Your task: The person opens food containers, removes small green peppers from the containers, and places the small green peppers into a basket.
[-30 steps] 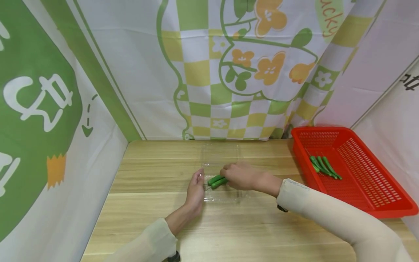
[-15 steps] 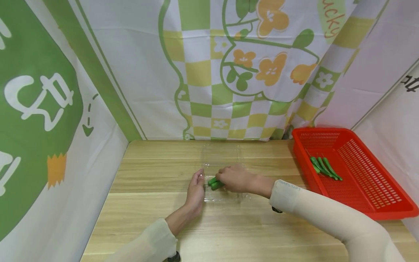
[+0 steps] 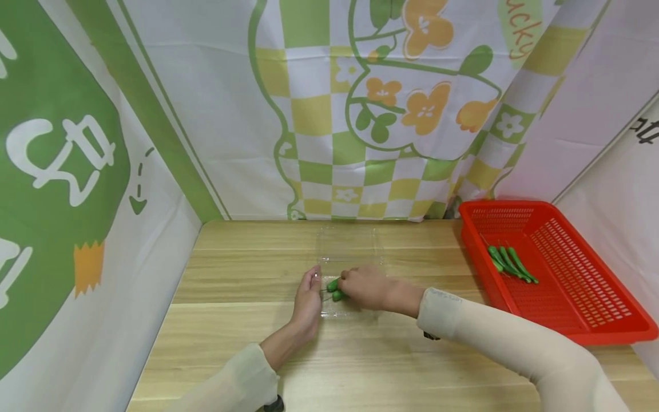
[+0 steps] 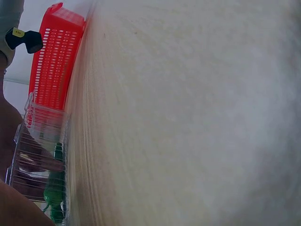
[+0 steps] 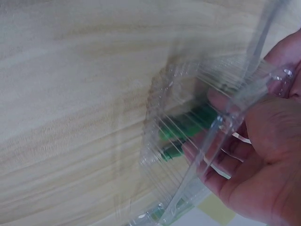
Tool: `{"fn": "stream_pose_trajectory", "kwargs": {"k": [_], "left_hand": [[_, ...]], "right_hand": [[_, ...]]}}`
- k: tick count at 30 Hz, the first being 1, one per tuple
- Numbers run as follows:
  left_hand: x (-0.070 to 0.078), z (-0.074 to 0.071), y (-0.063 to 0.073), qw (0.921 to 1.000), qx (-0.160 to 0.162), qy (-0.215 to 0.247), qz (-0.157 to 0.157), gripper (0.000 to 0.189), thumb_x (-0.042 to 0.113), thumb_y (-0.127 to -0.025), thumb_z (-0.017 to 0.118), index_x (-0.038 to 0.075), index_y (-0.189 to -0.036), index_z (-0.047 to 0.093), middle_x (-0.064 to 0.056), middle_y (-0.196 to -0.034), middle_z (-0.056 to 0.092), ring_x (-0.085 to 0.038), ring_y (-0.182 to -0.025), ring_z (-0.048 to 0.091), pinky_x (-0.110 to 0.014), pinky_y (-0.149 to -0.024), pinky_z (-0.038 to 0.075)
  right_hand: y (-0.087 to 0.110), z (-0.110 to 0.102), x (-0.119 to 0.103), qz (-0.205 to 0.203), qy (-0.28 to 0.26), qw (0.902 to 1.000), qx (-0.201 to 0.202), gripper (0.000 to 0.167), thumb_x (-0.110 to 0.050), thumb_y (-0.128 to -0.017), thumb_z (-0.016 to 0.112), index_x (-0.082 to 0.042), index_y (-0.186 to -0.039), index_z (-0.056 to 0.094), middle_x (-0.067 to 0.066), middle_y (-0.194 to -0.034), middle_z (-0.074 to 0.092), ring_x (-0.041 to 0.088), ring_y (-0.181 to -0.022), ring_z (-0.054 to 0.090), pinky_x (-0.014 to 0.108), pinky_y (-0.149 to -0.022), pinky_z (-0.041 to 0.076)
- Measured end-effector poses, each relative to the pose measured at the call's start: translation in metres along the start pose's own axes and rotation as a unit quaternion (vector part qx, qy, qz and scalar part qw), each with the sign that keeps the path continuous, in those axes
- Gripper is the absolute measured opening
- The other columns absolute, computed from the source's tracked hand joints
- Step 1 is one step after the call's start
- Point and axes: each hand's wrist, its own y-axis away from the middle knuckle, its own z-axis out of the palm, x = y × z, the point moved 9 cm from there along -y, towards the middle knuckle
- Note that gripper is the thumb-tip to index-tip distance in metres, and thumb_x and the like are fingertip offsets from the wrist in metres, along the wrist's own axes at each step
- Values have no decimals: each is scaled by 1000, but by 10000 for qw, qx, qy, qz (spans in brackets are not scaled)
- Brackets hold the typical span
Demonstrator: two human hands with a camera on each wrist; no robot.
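Note:
A clear plastic box (image 3: 347, 313) lies on the wooden table with its lid (image 3: 350, 243) folded back behind it. My left hand (image 3: 307, 303) holds the box's left side, thumb at the rim. Inside the box, my right hand (image 3: 368, 287) has its fingers and thumb around green chili peppers (image 3: 337, 296), their stem ends pointing left. The hand's back covers most of the peppers in the head view. Through the box wall in the right wrist view, the fingers of the right hand (image 5: 268, 155) meet the peppers (image 5: 186, 125).
A red perforated basket (image 3: 587, 286) stands at the right of the table (image 3: 231, 343). Several green chili peppers (image 3: 509, 264) lie in its left part. Printed cloth walls (image 3: 329, 171) border the table at the back and sides.
My right hand has moved a little left and toward me over the peppers, covering more of them. The left hand stays at the box's left side.

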Motion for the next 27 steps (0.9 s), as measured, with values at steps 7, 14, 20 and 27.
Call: {"fn": "stream_pose_trajectory", "kwargs": {"k": [7,14,20,27], "left_hand": [[0,0,-1,10000,16,25,-52,49,14,-116,30,-1,-162,31,-19,-174,23,-39,-163,10,-54,-134,6],[-1,0,-1,10000,7,66,-54,48,14,-116,29,-2,-162,31,-20,-174,23,-39,-163,9,-55,-134,5],[-2,0,-1,10000,37,50,-14,48,13,-115,30,-2,-161,32,-21,-173,24,-40,-162,11,-54,-134,6],[-1,0,0,10000,2,17,-17,49,16,-116,30,-1,-162,30,-20,-174,23,-39,-163,9,-55,-134,5]], "right_hand": [[-2,2,-5,-108,25,9998,179,19,-27,-98,78,-10,-104,76,3,-96,72,16,-79,68,26,-59,60],[-2,3,-11,-278,263,9988,300,22,-28,-98,77,-8,-105,74,3,-99,72,16,-82,69,25,-64,62],[1,1,-9,-223,-4,9992,330,15,-18,-99,75,-4,-105,73,7,-98,73,18,-84,71,27,-68,64],[5,0,-4,-172,-398,9988,239,9,-6,-100,72,-2,-108,71,10,-105,76,23,-89,75,31,-73,66]]}}
